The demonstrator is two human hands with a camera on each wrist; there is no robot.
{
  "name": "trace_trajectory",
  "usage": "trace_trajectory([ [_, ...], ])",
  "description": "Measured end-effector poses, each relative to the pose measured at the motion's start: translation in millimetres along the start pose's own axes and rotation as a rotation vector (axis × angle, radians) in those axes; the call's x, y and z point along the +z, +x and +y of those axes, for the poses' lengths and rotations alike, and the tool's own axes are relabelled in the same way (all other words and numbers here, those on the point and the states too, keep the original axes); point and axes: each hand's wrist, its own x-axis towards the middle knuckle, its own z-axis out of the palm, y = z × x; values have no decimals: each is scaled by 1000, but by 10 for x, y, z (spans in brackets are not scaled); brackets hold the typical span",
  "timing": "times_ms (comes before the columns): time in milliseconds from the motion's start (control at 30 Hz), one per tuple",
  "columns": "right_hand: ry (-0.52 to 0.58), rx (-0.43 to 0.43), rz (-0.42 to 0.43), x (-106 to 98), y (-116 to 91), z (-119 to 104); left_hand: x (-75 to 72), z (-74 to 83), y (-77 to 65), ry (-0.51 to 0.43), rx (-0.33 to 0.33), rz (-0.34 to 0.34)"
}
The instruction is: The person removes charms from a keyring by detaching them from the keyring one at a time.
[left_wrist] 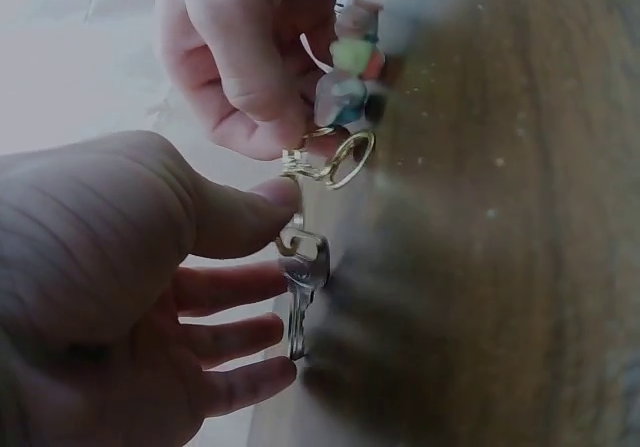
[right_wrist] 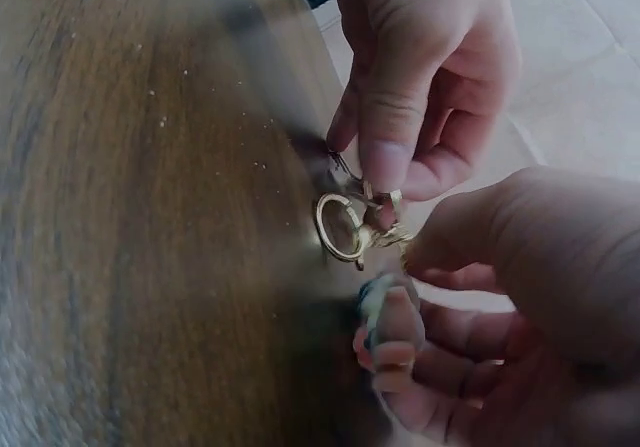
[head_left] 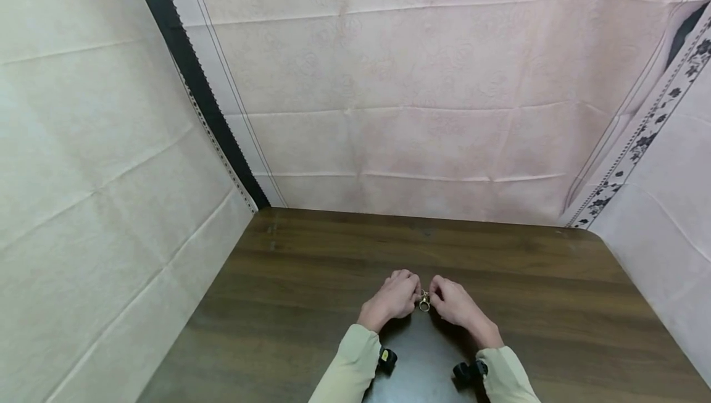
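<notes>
Over the wooden table, my left hand (head_left: 394, 295) and right hand (head_left: 457, 305) meet at a small keychain with gold-coloured fittings (head_left: 424, 305). In the left wrist view, the left thumb pinches the gold fitting above a silver key (left_wrist: 308, 269), which hangs beside the other, loosely spread fingers. Next to the pinch, a round gold ring (left_wrist: 353, 159) sticks out. The right thumb and fingertips grip the other end of the fittings. Below them in the right wrist view, a string of coloured beads (right_wrist: 390, 317) lies against the right fingers. Fingers hide exactly how the parts join.
A brown wooden tabletop (head_left: 311, 255) extends under and around both hands. Pale cloth hangings (head_left: 400, 144) enclose its back and sides. Black wrist cameras (head_left: 387, 360) are strapped on at the green sleeves.
</notes>
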Motion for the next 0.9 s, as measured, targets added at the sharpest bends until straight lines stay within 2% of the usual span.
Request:
trace_trajectory([
  [133,104,-16,49,-25,-10,7,-76,11,-11,-16,27,18],
  [233,228,-32,57,-59,-13,4,-158,21,-21,-41,54,38],
  [467,420,-77,125,-199,-9,-42,-326,79,-46,-157,100,93],
  [633,556,-91,109,-328,-15,-118,-420,138,-75,-233,135,143],
  [900,574,-131,110,-557,-101,-253,-584,249,-94,-275,213,232],
])
